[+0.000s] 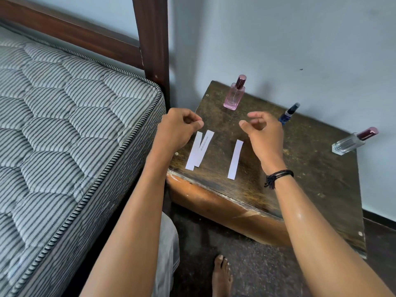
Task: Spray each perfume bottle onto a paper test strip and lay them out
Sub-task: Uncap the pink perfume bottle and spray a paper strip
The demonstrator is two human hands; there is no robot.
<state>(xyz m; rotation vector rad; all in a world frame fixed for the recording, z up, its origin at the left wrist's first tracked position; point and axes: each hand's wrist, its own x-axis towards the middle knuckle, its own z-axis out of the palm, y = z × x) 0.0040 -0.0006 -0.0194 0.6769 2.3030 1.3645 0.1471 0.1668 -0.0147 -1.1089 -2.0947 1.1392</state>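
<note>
Nearest the camera there's a bare foot [221, 275] on the dark speckled floor [263, 269], then both forearms reaching up over the little wooden side table [310, 179]. Left hand [177, 128] is loosely curled, thumb and finger nearly pinched but with nothing between them; right hand [262, 131] is the same, fingers hooked and parted, empty, with a black cord bracelet [277, 176] on the wrist. Under the left hand two paper strips [198, 152] lie overlapping in a narrow V, one showing some small print; a single strip [235, 159] lies flat by itself under the right hand. Further back, three bottles stand upright along the table's far edge: a pink bottle [234, 95] with pink liquid and a rosy cap on, a slim blue bottle [288, 114] half hidden behind the right hand, and a clear bottle [351, 141] with a maroon cap at the right corner. Striped mattress [64, 125] and dark wooden bedframe [150, 39] on the left, pale blue wall [278, 39] behind.
</note>
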